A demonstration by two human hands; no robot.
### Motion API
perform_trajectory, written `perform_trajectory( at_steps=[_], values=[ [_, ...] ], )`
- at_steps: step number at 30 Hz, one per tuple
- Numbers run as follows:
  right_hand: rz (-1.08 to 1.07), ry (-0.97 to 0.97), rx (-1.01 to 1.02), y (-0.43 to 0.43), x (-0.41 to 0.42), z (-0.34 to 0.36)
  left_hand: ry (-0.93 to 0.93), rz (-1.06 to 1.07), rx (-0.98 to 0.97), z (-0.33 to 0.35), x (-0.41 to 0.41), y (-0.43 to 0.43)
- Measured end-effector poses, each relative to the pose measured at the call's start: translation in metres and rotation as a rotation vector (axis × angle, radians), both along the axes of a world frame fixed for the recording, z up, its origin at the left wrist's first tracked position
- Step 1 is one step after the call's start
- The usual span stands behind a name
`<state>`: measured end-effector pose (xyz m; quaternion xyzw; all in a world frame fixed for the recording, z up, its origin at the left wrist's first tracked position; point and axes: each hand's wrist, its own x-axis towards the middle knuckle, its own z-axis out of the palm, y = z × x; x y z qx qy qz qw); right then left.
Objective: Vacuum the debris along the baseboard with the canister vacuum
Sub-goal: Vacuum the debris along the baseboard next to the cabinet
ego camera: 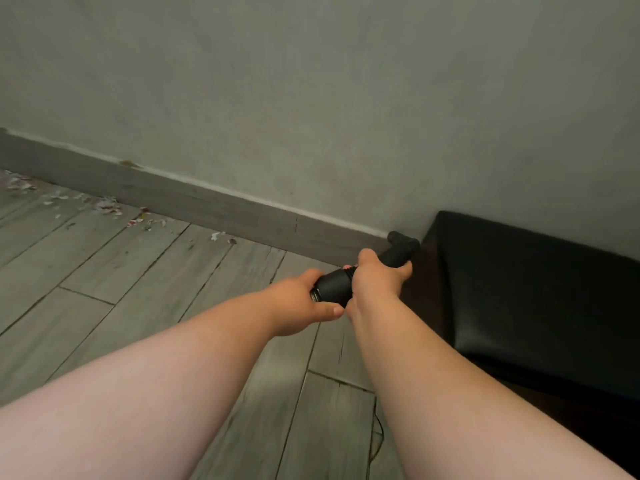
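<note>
The vacuum tube (pixel 334 285) is showing as one matte black, round plastic piece. It is sitting in both hands above the floor, in the middle right of the view. Its far end is bending into a thick angled part that is pointing at the right end of the baseboard (pixel 207 202), and whether that end is touching the baseboard is hard to tell. A ribbed silver ring is peeking out at the near end. The rest of the vacuum is lying outside the view.

The left hand (pixel 301 299) is grasping the near end of the tube, thumb curling across the underside. The right hand (pixel 377 278) is gripping it further along, fingers wrapping around and hiding the middle of the tube.

The debris (pixel 110 206) is lying in one loose strip of small torn scraps, white with some red, along the foot of the baseboard at the left. It is well apart from the tube's tip and too blurred to count. The baseboard is running as one long grey, wood-grained band with a pale line on top.

The floor (pixel 104 289) is showing grey wood-look planks with dark seams. The wall (pixel 311 81) is looking plain, grey and slightly mottled. One black seat (pixel 519 289) with a smooth, leather-like top is standing at the right, cut off by the edge. A thin dark cord (pixel 377 438) is trailing across the floor near the bottom.
</note>
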<state>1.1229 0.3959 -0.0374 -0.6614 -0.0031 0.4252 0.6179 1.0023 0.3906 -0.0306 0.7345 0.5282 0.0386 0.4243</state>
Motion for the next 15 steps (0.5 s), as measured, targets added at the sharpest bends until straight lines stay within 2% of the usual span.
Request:
perform_trajectory(
  at_steps=[15],
  values=[
    [0.309, 0.017, 0.023, 0.063, -0.164, 0.000, 0.011, 0.287, 0.041, -0.006, -0.157, 0.026]
  ],
)
